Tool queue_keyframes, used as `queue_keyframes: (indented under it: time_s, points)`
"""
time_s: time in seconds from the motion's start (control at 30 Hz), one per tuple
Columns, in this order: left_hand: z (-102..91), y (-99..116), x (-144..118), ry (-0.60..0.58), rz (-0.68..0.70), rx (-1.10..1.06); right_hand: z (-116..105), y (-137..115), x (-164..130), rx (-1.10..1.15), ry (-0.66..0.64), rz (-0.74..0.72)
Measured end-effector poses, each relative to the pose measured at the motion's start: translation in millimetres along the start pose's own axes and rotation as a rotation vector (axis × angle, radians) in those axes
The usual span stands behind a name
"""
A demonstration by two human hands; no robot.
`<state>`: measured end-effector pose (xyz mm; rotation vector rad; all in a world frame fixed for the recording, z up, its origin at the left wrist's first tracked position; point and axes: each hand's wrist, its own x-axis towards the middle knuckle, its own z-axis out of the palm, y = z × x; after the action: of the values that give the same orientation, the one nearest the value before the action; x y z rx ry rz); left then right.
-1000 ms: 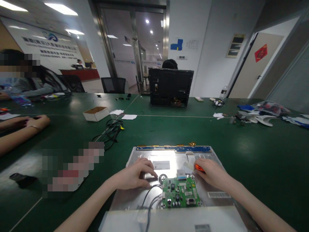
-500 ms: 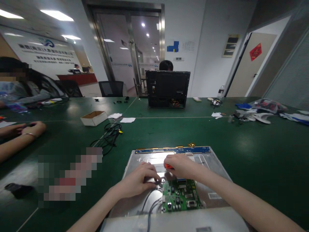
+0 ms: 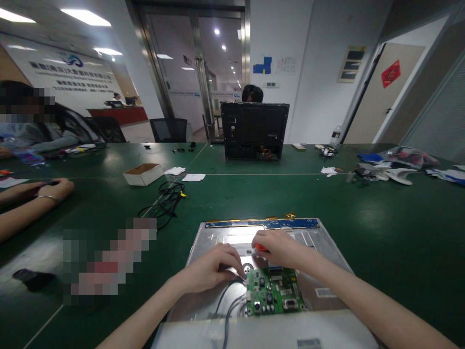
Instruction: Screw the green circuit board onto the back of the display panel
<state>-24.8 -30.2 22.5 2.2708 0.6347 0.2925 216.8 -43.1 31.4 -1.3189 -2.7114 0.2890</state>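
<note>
A silver metal panel (image 3: pixel 327 252) lies flat on the green table in front of me, with a blue strip board (image 3: pixel 261 223) along its far edge. A green circuit board (image 3: pixel 274 293) sits on its near half, with grey wires (image 3: pixel 225 303) running off its left side. My left hand (image 3: pixel 214 266) rests on the panel just left of the board's top corner, fingertips pinched at the wire end. My right hand (image 3: pixel 278 247) hovers over the board's far edge, gripping a small orange-handled tool (image 3: pixel 260 247); its tip is hidden.
A black cable coil (image 3: pixel 165 201) and an open cardboard box (image 3: pixel 143 173) lie to the far left. A black computer case (image 3: pixel 254 131) stands at the back. Another person's forearms (image 3: pixel 32 201) rest on the table at left. Clutter (image 3: pixel 385 172) lies at far right.
My right hand, holding the orange tool, has moved left from the board's right side to above its far edge. My left hand has shifted slightly right toward the board's corner.
</note>
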Motion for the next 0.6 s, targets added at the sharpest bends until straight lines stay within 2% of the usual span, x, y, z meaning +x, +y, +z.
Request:
queue_keyframes:
  time_s: [0.37, 0.5, 0.6]
  points:
    - [4.8, -8, 2, 0.034, -0.010, 0.060, -13, 18, -28, 0.082, 0.080, 0.135]
    - [3.9, -10, 6, 0.098, -0.029, 0.045, -14, 25, -36, 0.141, 0.086, 0.148]
    - [2.7, -10, 15, 0.181, -0.079, 0.085, -17, 30, -43, 0.166, 0.020, 0.160]
